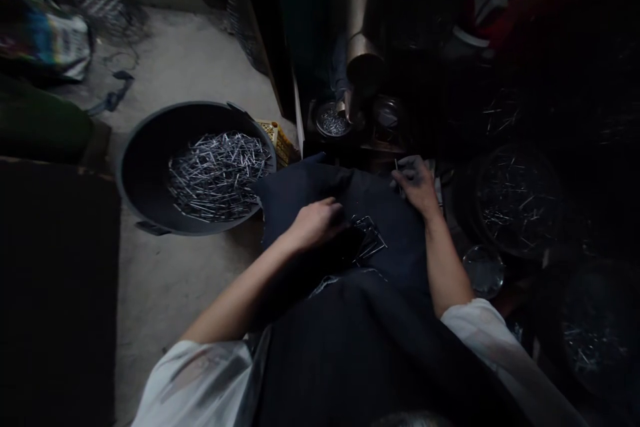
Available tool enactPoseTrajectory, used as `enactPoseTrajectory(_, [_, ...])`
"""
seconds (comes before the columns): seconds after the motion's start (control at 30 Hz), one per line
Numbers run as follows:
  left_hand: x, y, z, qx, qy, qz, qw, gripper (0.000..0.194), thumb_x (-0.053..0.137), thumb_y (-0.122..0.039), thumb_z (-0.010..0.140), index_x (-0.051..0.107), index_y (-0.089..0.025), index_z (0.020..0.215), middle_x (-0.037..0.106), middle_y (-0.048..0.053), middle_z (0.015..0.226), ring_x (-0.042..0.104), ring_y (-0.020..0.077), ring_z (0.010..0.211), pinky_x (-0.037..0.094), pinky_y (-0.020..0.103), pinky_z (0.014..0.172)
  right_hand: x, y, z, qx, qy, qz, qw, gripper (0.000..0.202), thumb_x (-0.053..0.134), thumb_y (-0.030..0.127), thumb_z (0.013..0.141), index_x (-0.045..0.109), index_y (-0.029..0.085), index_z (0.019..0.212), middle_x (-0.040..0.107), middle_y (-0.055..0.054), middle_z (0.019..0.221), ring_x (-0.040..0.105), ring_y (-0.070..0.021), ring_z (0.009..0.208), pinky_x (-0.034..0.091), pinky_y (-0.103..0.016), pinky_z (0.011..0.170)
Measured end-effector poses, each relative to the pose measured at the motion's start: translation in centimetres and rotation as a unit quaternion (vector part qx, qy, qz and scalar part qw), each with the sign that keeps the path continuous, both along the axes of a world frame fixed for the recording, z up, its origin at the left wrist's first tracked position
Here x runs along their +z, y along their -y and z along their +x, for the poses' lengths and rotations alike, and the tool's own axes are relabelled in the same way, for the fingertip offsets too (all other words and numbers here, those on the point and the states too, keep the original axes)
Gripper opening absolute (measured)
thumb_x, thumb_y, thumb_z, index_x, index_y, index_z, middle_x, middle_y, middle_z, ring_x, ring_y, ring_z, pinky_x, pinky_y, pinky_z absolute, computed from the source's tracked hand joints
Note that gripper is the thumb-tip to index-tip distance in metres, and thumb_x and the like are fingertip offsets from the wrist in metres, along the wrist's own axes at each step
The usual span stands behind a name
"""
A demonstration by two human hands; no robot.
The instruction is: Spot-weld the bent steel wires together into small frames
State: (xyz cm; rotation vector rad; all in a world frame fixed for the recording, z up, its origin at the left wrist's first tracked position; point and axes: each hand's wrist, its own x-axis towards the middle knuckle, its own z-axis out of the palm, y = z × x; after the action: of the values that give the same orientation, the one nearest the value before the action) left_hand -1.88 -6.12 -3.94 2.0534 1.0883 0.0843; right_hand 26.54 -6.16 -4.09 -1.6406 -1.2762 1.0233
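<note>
A dark cloth (300,190) lies over my lap, and a small pile of bent metal wire pieces (370,240) rests on it. Beside this pile, on its left, my left hand (317,221) is closed with the fingers curled under; what it grips, if anything, is hidden. Farther right, at the cloth's edge, my right hand (415,183) pinches a thin metal wire piece (397,165) that points upward. Its fingertips look grey and dirty.
A large dark tub (145,147) holding many metal pieces (220,177) stands at left, by a yellow crate (279,140). Ahead is a machine with a metal cylinder (364,27) above a small dish of bits (333,121). Containers with metal pieces (515,200) stand in shadow at right.
</note>
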Motion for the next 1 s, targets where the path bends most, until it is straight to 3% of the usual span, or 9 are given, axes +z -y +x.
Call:
enactPoseTrajectory(0.07, [0.4, 1.2, 2.1, -0.100, -0.157, 0.038, 0.982, 0.018, 0.054, -0.021, 0.092, 0.070, -0.012, 0.089, 0.066, 0.017, 0.109, 0.069, 0.0269, 0.090, 0.051, 0.033, 0.068, 0.1, -0.1, -0.3, 0.006, 0.015, 0.000, 1.000, 0.032, 0.068, 0.045, 0.087, 0.052, 0.023, 0.103, 0.067, 0.006, 0.065, 0.046, -0.0069, 0.038, 0.035, -0.018, 0.040])
enactPoseTrajectory(0.17, [0.9, 2.0, 2.7, -0.145, -0.223, 0.057, 0.962, 0.031, 0.040, -0.007, 0.092, 0.070, -0.013, 0.098, 0.065, 0.019, 0.110, 0.069, 0.0285, 0.092, 0.050, 0.034, 0.067, 0.1, 0.1, -0.2, 0.001, 0.026, 0.006, 1.000, 0.033, 0.069, 0.047, 0.086, 0.053, 0.023, 0.102, 0.067, 0.006, 0.065, 0.049, -0.0079, 0.040, 0.037, -0.019, 0.043])
enactPoseTrajectory(0.27, [1.5, 2.1, 1.1, -0.117, -0.215, 0.035, 0.969, 0.030, 0.043, -0.009, 0.091, 0.065, -0.017, 0.109, 0.068, 0.015, 0.102, 0.070, 0.0274, 0.083, 0.047, 0.033, 0.064, -0.1, 0.3, 0.2, -0.007, 0.019, 0.019, 1.000, 0.030, 0.070, 0.047, 0.086, 0.054, 0.023, 0.095, 0.063, 0.006, 0.061, 0.053, -0.0095, 0.045, 0.039, -0.020, 0.047])
enactPoseTrajectory(0.43, [2.1, 1.3, -1.6, -0.022, -0.143, 0.015, 0.989, 0.011, 0.052, -0.025, 0.092, 0.061, -0.021, 0.095, 0.070, 0.010, 0.085, 0.067, 0.0250, 0.076, 0.038, 0.029, 0.061, -0.1, 0.3, 0.2, 0.024, 0.061, 0.053, 0.996, 0.023, 0.069, 0.043, 0.087, 0.063, 0.021, 0.083, 0.064, 0.002, 0.070, 0.061, -0.0133, 0.063, 0.046, -0.024, 0.061])
enactPoseTrajectory(0.6, [1.9, 0.8, -1.3, 0.024, -0.079, 0.021, 0.996, 0.016, 0.050, -0.035, 0.093, 0.057, -0.023, 0.086, 0.068, 0.007, 0.076, 0.062, 0.0230, 0.067, 0.030, 0.029, 0.058, 0.4, 0.7, -3.0, 0.213, 0.078, 0.089, 0.970, 0.017, 0.065, 0.035, 0.094, 0.075, 0.022, 0.098, 0.073, -0.004, 0.096, 0.068, -0.0195, 0.091, 0.051, -0.033, 0.087])
enactPoseTrajectory(0.67, [1.8, 0.9, -1.0, 0.030, -0.063, 0.026, 0.997, 0.016, 0.050, -0.035, 0.093, 0.057, -0.023, 0.085, 0.067, 0.006, 0.074, 0.060, 0.0216, 0.064, 0.027, 0.028, 0.057, 0.3, 0.9, -4.8, 0.301, 0.069, 0.098, 0.946, 0.019, 0.064, 0.034, 0.095, 0.076, 0.022, 0.104, 0.071, -0.006, 0.101, 0.068, -0.0197, 0.093, 0.052, -0.033, 0.087])
enactPoseTrajectory(0.73, [1.9, 1.1, -0.9, 0.052, -0.038, 0.038, 0.997, 0.018, 0.050, -0.037, 0.093, 0.056, -0.023, 0.084, 0.065, 0.005, 0.072, 0.057, 0.0198, 0.060, 0.025, 0.028, 0.056, 0.0, 1.1, -6.3, 0.343, 0.068, 0.113, 0.930, 0.019, 0.062, 0.033, 0.096, 0.077, 0.022, 0.103, 0.069, -0.007, 0.098, 0.067, -0.0190, 0.089, 0.053, -0.031, 0.083])
enactPoseTrajectory(0.87, [2.1, 0.9, -1.6, 0.101, 0.044, 0.021, 0.994, 0.025, 0.050, -0.043, 0.094, 0.055, -0.022, 0.082, 0.063, 0.003, 0.070, 0.057, 0.0175, 0.061, 0.032, 0.026, 0.057, -0.7, 1.6, -7.8, 0.299, 0.070, 0.135, 0.942, 0.023, 0.058, 0.033, 0.099, 0.076, 0.020, 0.097, 0.069, -0.007, 0.089, 0.066, -0.0183, 0.082, 0.052, -0.030, 0.078])
enactPoseTrajectory(1.0, [2.4, 1.3, -2.5, 0.048, -0.007, 0.028, 0.998, 0.019, 0.050, -0.035, 0.093, 0.055, -0.021, 0.081, 0.065, 0.006, 0.084, 0.061, 0.0191, 0.071, 0.036, 0.026, 0.059, -1.1, 1.8, -7.9, 0.229, 0.049, 0.124, 0.964, 0.024, 0.059, 0.037, 0.098, 0.076, 0.021, 0.092, 0.071, -0.005, 0.086, 0.067, -0.0183, 0.081, 0.052, -0.030, 0.078])
